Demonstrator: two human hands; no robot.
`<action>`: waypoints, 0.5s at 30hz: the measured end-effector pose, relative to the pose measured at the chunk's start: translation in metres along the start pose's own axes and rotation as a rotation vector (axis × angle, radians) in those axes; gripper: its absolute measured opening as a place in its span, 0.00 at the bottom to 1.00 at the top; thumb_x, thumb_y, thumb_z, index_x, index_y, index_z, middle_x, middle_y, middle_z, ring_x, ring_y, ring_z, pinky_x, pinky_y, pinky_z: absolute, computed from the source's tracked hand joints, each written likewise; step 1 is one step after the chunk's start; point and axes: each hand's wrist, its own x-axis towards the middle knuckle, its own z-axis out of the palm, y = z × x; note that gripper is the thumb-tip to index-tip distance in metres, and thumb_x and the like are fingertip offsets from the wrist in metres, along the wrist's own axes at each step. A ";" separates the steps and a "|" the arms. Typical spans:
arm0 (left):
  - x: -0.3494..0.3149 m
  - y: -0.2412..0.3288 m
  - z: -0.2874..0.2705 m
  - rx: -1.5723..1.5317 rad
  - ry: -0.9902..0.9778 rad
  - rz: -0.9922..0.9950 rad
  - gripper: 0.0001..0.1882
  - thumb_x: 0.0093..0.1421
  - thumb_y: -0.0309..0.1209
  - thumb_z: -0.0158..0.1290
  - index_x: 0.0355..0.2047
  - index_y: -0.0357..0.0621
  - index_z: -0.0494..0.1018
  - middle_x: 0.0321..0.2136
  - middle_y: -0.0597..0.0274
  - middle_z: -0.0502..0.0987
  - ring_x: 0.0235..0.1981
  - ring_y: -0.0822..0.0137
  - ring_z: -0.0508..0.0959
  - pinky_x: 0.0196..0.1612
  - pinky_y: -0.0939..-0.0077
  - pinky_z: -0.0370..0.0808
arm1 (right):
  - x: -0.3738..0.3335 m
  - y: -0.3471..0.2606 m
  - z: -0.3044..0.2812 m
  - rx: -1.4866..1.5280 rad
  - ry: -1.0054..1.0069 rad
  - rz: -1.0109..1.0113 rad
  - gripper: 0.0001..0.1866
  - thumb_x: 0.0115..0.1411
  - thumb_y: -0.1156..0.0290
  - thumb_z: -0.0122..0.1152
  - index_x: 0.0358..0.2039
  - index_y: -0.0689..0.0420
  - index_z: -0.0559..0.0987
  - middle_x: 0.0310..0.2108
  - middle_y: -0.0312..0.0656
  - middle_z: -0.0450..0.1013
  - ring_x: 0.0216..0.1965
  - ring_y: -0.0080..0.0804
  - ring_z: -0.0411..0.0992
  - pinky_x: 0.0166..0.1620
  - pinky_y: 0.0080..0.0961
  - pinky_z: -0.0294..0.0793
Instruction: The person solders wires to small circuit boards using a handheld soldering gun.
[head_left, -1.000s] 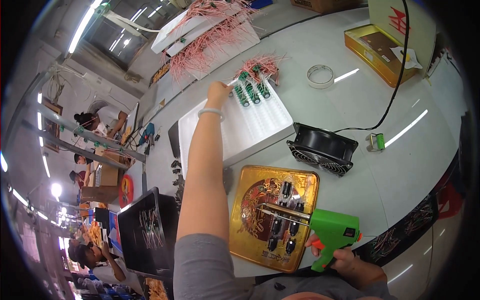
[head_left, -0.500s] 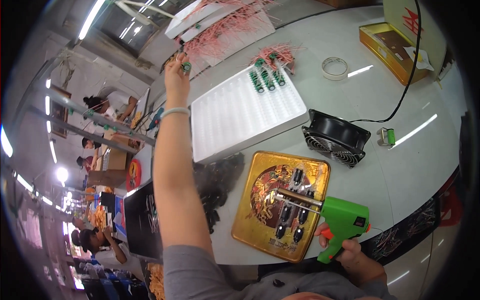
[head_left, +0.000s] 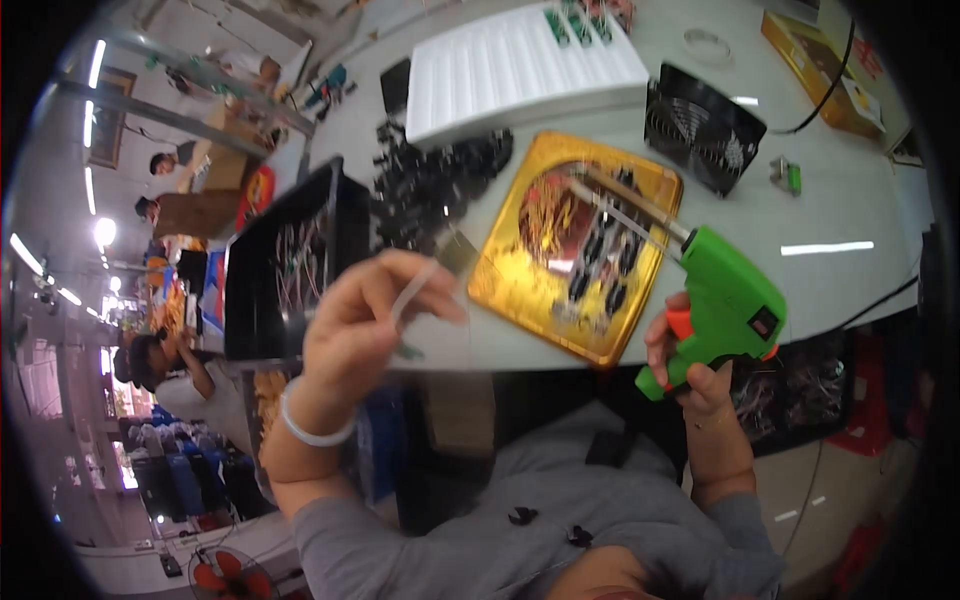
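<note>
My left hand [head_left: 365,325] is raised near the front edge of the table, thumb and fingers pinched. A blurred thin pale strand [head_left: 412,292] crosses the fingers, and a small green part [head_left: 408,351] shows just below them. In my right hand [head_left: 690,355] is a green glue gun [head_left: 735,290] with an orange trigger. Its long metal nozzle points left over a golden tin lid [head_left: 510,285]. Several small black parts [head_left: 595,243] lie on the lid in rows, under and beside the nozzle.
Behind the lid are a white ridged tray [head_left: 500,80] with green wired parts [head_left: 577,25], and a black fan [head_left: 705,130]. A heap of black pieces [head_left: 440,170] lies left of it, beside a black bin [head_left: 255,330] of wires. Tape [head_left: 708,43] and a golden box [head_left: 800,60] sit far right.
My left hand has come back from the wire bundles beyond the white tray to near the table's front edge. The glue gun stays in my right hand. The view has tilted downward.
</note>
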 end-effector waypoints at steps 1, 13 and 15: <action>-0.017 -0.011 0.007 -0.075 -0.018 -0.043 0.09 0.52 0.27 0.48 0.19 0.40 0.62 0.41 0.41 0.68 0.39 0.52 0.74 0.45 0.62 0.68 | 0.001 0.001 0.011 -0.005 0.017 0.029 0.35 0.46 0.64 0.65 0.52 0.64 0.60 0.37 0.49 0.69 0.30 0.24 0.69 0.26 0.14 0.68; -0.092 -0.137 0.070 -1.005 -0.039 -0.222 0.10 0.49 0.32 0.49 0.17 0.41 0.64 0.33 0.50 0.68 0.30 0.54 0.73 0.37 0.66 0.67 | -0.027 0.014 0.060 -0.566 -0.156 0.240 0.37 0.43 0.85 0.62 0.53 0.59 0.57 0.39 0.45 0.64 0.31 0.24 0.71 0.37 0.16 0.69; -0.090 -0.144 0.073 -1.071 -0.030 -0.230 0.09 0.49 0.32 0.48 0.17 0.41 0.64 0.32 0.51 0.67 0.30 0.56 0.72 0.38 0.68 0.66 | -0.031 0.015 0.060 -0.561 -0.104 0.306 0.36 0.43 0.86 0.61 0.53 0.58 0.57 0.39 0.44 0.64 0.31 0.22 0.70 0.37 0.16 0.69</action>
